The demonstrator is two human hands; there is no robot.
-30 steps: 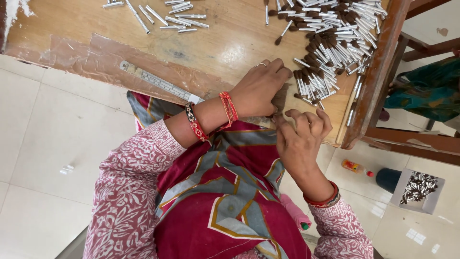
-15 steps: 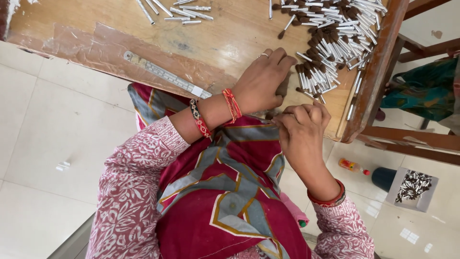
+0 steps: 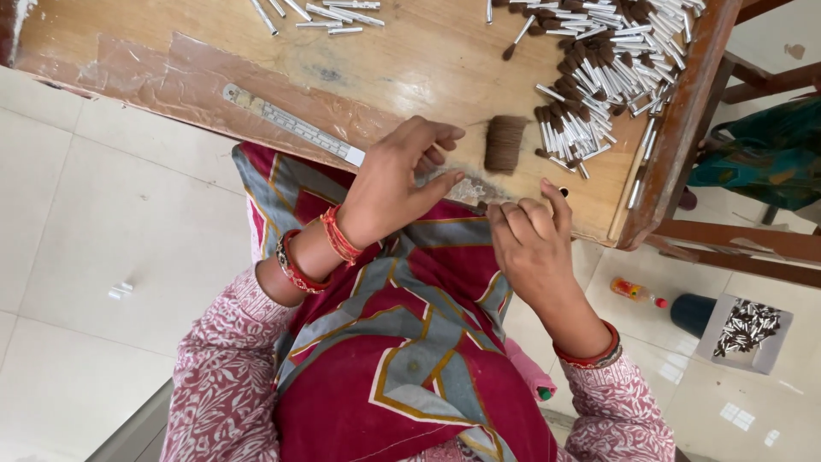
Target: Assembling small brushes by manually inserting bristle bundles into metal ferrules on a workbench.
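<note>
The left hand (image 3: 395,184) pinched a thin wisp of fibre (image 3: 466,186) at the table (image 3: 410,77) edge; the right hand (image 3: 528,244) was curled, holding nothing visible. The brown hair bundle (image 3: 505,144) stood just beyond. Gentle, even pulling seemed best.

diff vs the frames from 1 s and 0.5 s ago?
The brown fibre bundle, earlier covered by the hands, now lies in the open on the wooden table. The left hand and right hand have drawn apart, fingers loosely curled; whether either pinches fibres is unclear. The pile of metal tubes and ruler are unmoved.
</note>
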